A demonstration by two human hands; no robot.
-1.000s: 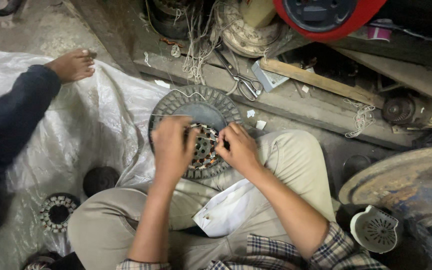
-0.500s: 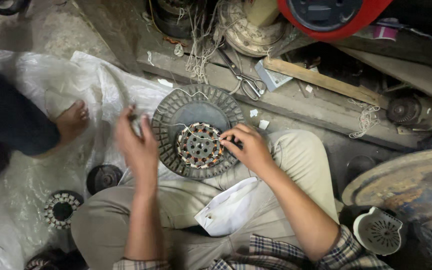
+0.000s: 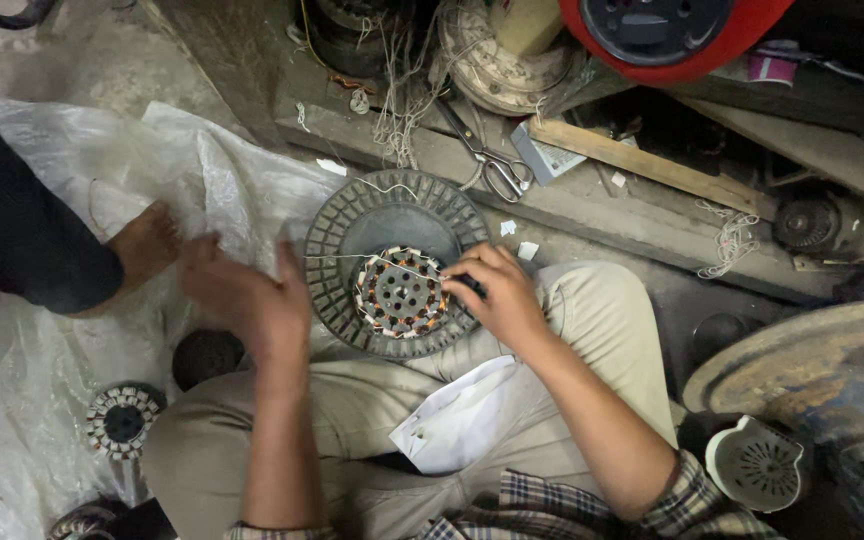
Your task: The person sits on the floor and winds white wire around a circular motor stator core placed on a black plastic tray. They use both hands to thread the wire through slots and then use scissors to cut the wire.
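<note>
Left hand [image 3: 247, 300] has come off the wound stator [image 3: 401, 292] and drawn out to the left over the past second; 1 s ago both hands were pressed on the core. It now hangs blurred beyond the left rim of the round ribbed motor cover [image 3: 347, 225], fingers loosely curled. A thin pale thread [image 3: 337, 257] runs taut from it back to the stator's top edge, so the hand appears to be pinching that strand, though the blur hides the grip itself.

Right hand [image 3: 497, 295] has stayed put, fingers closed against the stator's right edge, steadying it.

Stator sits in the centre of the cover, which rests on the person's lap.

Reading: 1 pull of lacing thread drawn tight around the windings, core held against the tug.

Nearby: scissors [image 3: 487, 160] on the wooden ledge [image 3: 592, 205] past the cover's far rim; a second, smaller stator [image 3: 122, 420] on the plastic sheet [image 3: 72, 160] at lower left; another person's bare foot [image 3: 147, 245] on that sheet.
</note>
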